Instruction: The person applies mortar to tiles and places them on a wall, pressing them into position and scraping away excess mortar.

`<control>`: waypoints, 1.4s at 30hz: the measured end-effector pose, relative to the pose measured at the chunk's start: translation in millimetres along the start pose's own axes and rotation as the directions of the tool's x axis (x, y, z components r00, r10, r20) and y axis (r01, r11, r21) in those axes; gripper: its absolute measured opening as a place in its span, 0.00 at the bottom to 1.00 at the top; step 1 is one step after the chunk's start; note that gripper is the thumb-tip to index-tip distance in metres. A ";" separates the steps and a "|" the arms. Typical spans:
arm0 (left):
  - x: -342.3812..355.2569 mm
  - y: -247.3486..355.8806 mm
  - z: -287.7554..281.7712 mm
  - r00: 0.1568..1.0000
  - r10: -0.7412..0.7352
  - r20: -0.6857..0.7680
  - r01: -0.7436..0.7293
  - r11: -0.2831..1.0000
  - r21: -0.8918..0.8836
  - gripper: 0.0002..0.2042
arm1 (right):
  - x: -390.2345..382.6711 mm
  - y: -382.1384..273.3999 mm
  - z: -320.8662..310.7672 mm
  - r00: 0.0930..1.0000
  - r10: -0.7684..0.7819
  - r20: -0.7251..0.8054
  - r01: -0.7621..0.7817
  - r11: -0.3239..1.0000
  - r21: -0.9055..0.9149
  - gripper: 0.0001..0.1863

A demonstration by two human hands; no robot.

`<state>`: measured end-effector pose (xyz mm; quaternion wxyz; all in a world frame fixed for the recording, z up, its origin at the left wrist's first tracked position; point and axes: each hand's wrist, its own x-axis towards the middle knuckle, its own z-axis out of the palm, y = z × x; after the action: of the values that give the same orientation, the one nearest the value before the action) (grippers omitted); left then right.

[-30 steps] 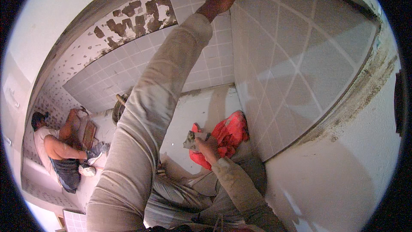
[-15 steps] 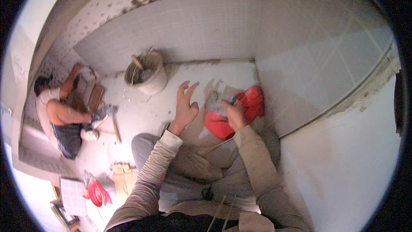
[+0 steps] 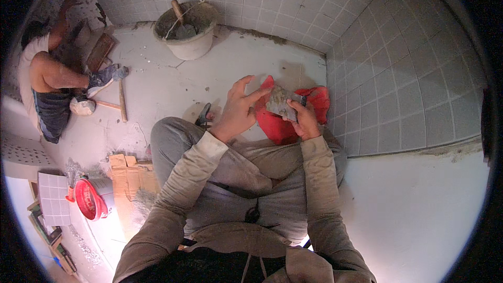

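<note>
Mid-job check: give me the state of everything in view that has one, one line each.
Left hand: open, fingers spread beside the scraper; contact unclear
Right hand: closed on the scraper
Scraper: held, smeared grey
Red cloth: crumpled
White bucket: upright, uncovered, wooden handle sticking out
Red-rimmed bucket: uncovered
Wooden tool: lying on the floor

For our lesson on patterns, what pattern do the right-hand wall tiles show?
The wall tiles show a grid of paler lines on grey, best in the head view.
</note>
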<state>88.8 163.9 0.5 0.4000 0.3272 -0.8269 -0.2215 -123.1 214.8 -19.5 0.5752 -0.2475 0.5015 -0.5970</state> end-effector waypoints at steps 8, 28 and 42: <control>4.1 5.5 -1.3 0.991 0.015 0.129 -0.022 0.998 0.054 0.34 | -0.5 -1.1 -1.3 0.998 0.035 0.049 -0.031 0.997 -0.073 0.14; 4.1 5.2 15.8 0.968 0.096 0.233 -0.148 0.964 0.219 0.33 | 4.5 9.2 -4.8 0.998 -0.064 0.009 0.065 0.980 -0.187 0.11; 8.5 11.4 23.6 0.965 0.113 0.235 -0.172 0.954 0.246 0.28 | 9.9 19.8 -8.0 0.984 -0.179 0.003 0.172 0.945 -0.279 0.08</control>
<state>61.6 168.0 -1.7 0.2745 0.2905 -0.9095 -0.1144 -123.5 211.3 -42.8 0.4737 -0.3628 0.5626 -0.5722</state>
